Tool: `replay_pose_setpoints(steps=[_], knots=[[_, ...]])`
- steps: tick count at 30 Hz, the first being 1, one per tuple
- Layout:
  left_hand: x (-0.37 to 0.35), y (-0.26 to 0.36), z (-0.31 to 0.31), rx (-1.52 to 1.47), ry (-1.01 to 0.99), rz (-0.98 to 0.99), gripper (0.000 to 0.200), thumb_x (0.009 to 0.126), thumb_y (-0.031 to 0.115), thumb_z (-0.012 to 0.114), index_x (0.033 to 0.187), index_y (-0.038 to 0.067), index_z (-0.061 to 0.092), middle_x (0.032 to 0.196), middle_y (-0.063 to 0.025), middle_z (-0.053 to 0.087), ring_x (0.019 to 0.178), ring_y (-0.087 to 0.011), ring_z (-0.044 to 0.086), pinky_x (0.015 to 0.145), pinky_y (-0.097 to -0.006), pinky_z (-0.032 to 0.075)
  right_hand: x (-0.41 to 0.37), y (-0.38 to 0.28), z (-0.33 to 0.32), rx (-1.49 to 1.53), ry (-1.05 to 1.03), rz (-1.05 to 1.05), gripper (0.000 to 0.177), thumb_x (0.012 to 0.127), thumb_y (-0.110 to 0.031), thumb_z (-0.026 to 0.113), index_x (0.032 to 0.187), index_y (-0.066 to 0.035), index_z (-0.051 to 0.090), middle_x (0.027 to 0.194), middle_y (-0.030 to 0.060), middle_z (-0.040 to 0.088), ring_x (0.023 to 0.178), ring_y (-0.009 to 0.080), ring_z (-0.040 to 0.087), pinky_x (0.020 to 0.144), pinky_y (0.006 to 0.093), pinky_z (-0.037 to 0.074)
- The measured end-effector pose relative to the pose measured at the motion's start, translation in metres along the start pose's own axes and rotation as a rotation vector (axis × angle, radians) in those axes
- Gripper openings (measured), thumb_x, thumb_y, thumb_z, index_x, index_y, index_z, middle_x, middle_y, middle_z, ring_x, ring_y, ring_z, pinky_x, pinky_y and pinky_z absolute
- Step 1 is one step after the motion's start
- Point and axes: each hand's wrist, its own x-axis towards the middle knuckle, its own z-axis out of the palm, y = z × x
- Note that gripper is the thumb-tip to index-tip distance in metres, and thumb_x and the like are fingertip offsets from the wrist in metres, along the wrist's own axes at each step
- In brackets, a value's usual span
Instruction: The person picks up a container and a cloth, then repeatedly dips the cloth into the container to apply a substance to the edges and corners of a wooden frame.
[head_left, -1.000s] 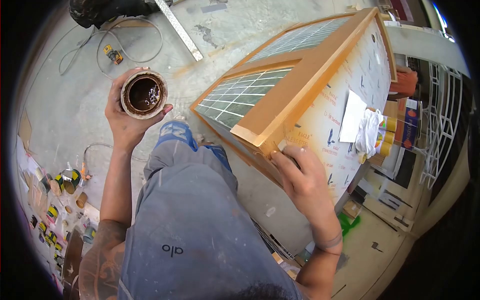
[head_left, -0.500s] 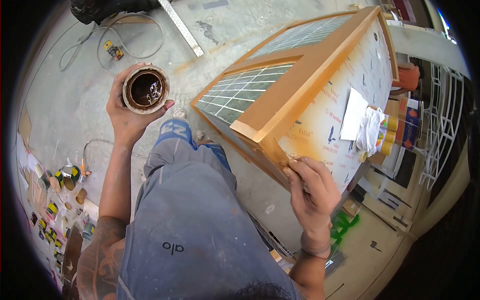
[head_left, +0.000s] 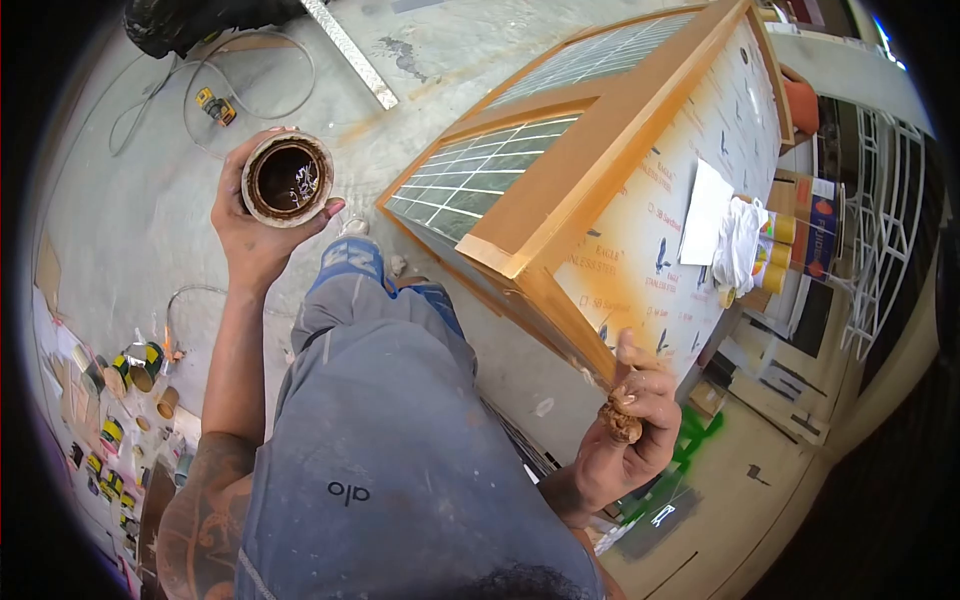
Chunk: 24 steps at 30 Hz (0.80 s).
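My left hand is wrapped around an open can that has dark brown liquid inside and drips on its rim. In my right hand is a crumpled brown-stained rag, gripped in curled fingers. This hand is by the lower corner of a large wood-framed unit, close to its brown edge strip. The unit's top carries brown wooden frame boards around tiled green panels. Printed protective film, brown along its borders, covers the near side.
White cloth, a paper sheet and yellow cans stand beside the unit's right side. A yellow power tool and hose lie on the floor. Several cans crowd the lower left. Another person's orange clothing shows behind the unit.
My right hand has come off the unit's edge strip, moving down toward me and turning so that the rag shows. My left hand holds the can in nearly the same place.
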Motion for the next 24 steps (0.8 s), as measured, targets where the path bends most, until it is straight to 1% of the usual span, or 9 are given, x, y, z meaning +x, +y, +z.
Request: replay_pose_setpoints(steps=[2, 3, 6, 7, 10, 13, 19, 22, 24], knots=[[0.003, 0.001, 0.003, -0.02, -0.02, -0.012, 0.092, 0.065, 0.006, 0.107, 0.145, 0.002, 0.062, 0.144, -0.0121, 0.071, 0.13, -0.0218, 0.069, 0.116, -0.0377, 0.056, -0.005, -0.003, 0.012, 0.121, 0.053, 0.127, 0.03, 0.111, -0.03, 0.071, 0.107, -0.001, 0.064, 0.108, 0.0105, 0.06, 0.093, 0.0298, 0.071, 0.086, 0.0433, 0.06], [0.005, 0.001, 0.005, -0.029, -0.029, -0.019, 0.092, 0.065, 0.006, 0.107, 0.145, 0.003, 0.062, 0.144, -0.0121, 0.071, 0.131, -0.0218, 0.069, 0.116, -0.0377, 0.056, -0.008, 0.0, 0.01, 0.095, 0.014, 0.166, 0.02, 0.111, -0.018, 0.072, 0.11, 0.001, 0.065, 0.114, 0.0122, 0.06, 0.084, 0.026, 0.072, 0.075, 0.0384, 0.059], [0.012, 0.001, 0.014, -0.038, -0.052, 0.027, 0.091, 0.064, 0.007, 0.108, 0.144, 0.004, 0.064, 0.141, -0.0092, 0.072, 0.129, -0.02, 0.07, 0.116, -0.0376, 0.058, 0.002, 0.003, 0.018, -0.135, -0.127, 0.238, 0.011, 0.107, -0.005, 0.072, 0.114, 0.002, 0.066, 0.116, 0.014, 0.062, 0.08, 0.0215, 0.071, 0.069, 0.0343, 0.056], [0.014, 0.001, 0.016, -0.043, -0.058, 0.035, 0.091, 0.064, 0.007, 0.108, 0.144, 0.004, 0.064, 0.141, -0.0092, 0.072, 0.129, -0.0203, 0.07, 0.116, -0.0378, 0.058, 0.004, 0.006, 0.026, -0.17, -0.086, 0.243, 0.014, 0.103, 0.003, 0.075, 0.115, 0.004, 0.069, 0.112, 0.0125, 0.067, 0.085, 0.0177, 0.071, 0.074, 0.0328, 0.057], [0.018, 0.001, 0.018, -0.052, -0.073, 0.049, 0.091, 0.064, 0.008, 0.108, 0.144, 0.005, 0.064, 0.142, -0.0091, 0.071, 0.13, -0.0208, 0.07, 0.117, -0.0384, 0.058, 0.015, 0.015, 0.049, -0.399, 0.015, 0.117, 0.014, 0.099, 0.003, 0.079, 0.111, 0.004, 0.074, 0.104, 0.0111, 0.071, 0.088, 0.0181, 0.07, 0.078, 0.0312, 0.057], [0.02, -0.002, 0.019, -0.058, -0.085, 0.038, 0.092, 0.064, 0.008, 0.108, 0.144, 0.005, 0.064, 0.142, -0.009, 0.071, 0.131, -0.0209, 0.07, 0.117, -0.0385, 0.057, 0.024, 0.017, 0.057, -0.493, -0.056, 0.04, 0.022, 0.092, 0.004, 0.085, 0.114, 0.002, 0.078, 0.102, 0.0145, 0.072, 0.091, 0.027, 0.072, 0.083, 0.0369, 0.059], [0.019, -0.006, 0.02, -0.035, -0.1, 0.024, 0.092, 0.064, 0.009, 0.108, 0.145, 0.005, 0.064, 0.142, -0.0087, 0.071, 0.131, -0.0205, 0.07, 0.117, -0.0386, 0.058, 0.019, 0.024, 0.068, -0.477, -0.126, 0.014, 0.025, 0.091, 0.005, 0.086, 0.114, 0.001, 0.079, 0.102, 0.0142, 0.071, 0.089, 0.0271, 0.072, 0.078, 0.0364, 0.06], [0.019, -0.008, 0.022, -0.037, -0.1, 0.03, 0.093, 0.064, 0.01, 0.109, 0.145, 0.005, 0.064, 0.142, -0.0086, 0.072, 0.13, -0.0203, 0.07, 0.117, -0.0387, 0.058, 0.016, 0.026, 0.06, -0.507, -0.145, 0.033, 0.025, 0.09, 0.005, 0.085, 0.114, 0.001, 0.079, 0.102, 0.0142, 0.071, 0.088, 0.0279, 0.072, 0.078, 0.036, 0.06], [0.018, -0.008, 0.023, -0.052, -0.098, 0.028, 0.093, 0.063, 0.01, 0.109, 0.145, 0.005, 0.063, 0.142, -0.0087, 0.072, 0.13, -0.0201, 0.07, 0.117, -0.0388, 0.058, 0.014, 0.023, 0.047, -0.593, -0.149, 0.061, 0.026, 0.089, 0.005, 0.086, 0.114, 0.002, 0.079, 0.103, 0.0142, 0.071, 0.087, 0.028, 0.072, 0.078, 0.0357, 0.059]])
